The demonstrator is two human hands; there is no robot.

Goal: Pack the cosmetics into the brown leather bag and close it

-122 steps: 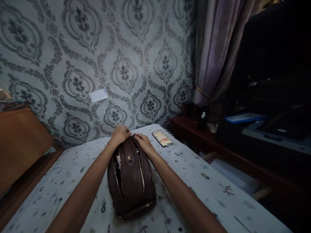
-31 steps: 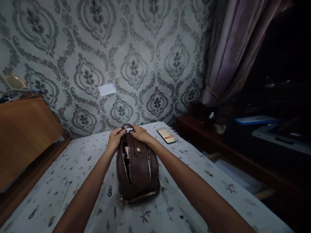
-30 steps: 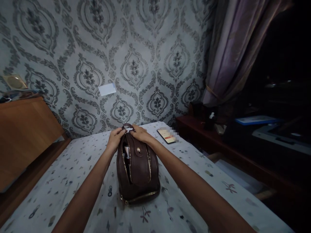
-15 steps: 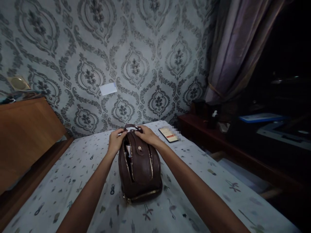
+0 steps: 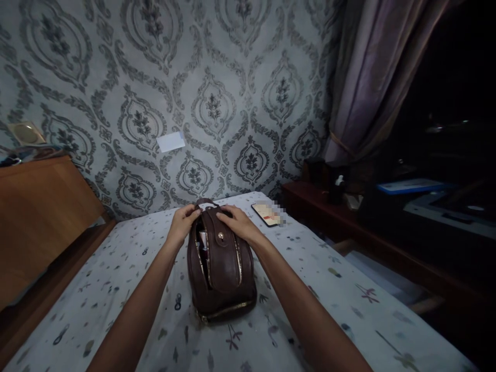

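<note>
- Wallpaper (image 5: pixel 217 103), grey with dark damask medallions, fills the far wall; a small white card (image 5: pixel 170 141) is stuck to it.
- Bed (image 5: pixel 329 289), under a pale sheet dotted with small prints, runs up to that wall.
- Curtain (image 5: pixel 368 77) hangs at the right, above a dark, dim shelf (image 5: pixel 318 199).
- Headboard (image 5: pixel 39 217), orange-brown wood, stands at the left.
- Bag (image 5: pixel 222 268), dark brown leather with gold zips, sits upright on the middle of the bed; its left zip gapes and something pale shows inside.
- Right hand (image 5: pixel 240 223) lies curled over the bag's top at the far end, fingers on the leather beside the snap.
- Left hand (image 5: pixel 183 223) grips the bag's far left edge, fingers closed by the strap loop.
- Phone (image 5: pixel 265 214) lies face up, screen lit, near the bag's far right.
</note>
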